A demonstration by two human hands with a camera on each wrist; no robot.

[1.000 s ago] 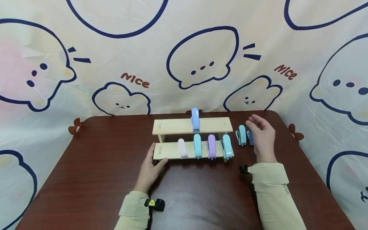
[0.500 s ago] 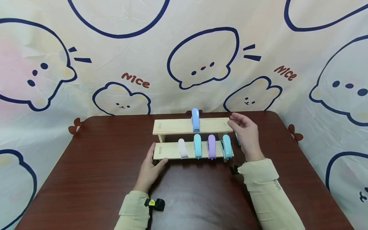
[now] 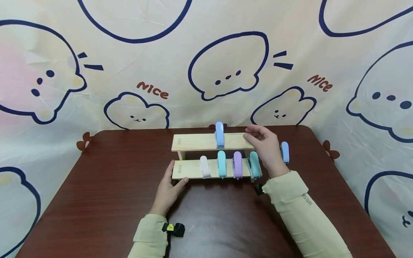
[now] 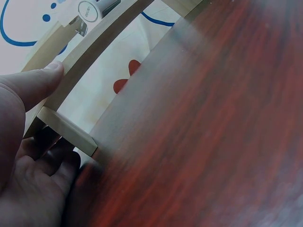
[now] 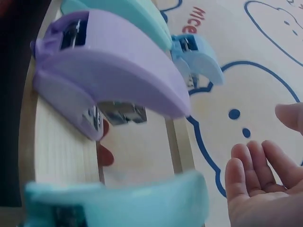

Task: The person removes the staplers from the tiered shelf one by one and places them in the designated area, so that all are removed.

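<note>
My left hand grips the left end of the front tier of a wooden two-tier stand; in the left wrist view its thumb lies against the board. Four staplers stand along that tier: white, teal, purple and, at the right end, another teal one. A light blue stapler stands on the rear tier. Over that tier's right end hovers my right hand, fingers loosely bent, holding nothing; the right wrist view shows the purple stapler close by.
On the table, right of my right hand, stands another blue stapler. The brown table extends to a patterned cloth backdrop behind it. Black wrist cameras are strapped at the sleeves.
My right hand has moved left, from above the staplers on the table to the stand's right end. It now hides the loose teal stapler and uncovers the blue one. The left hand stays put.
</note>
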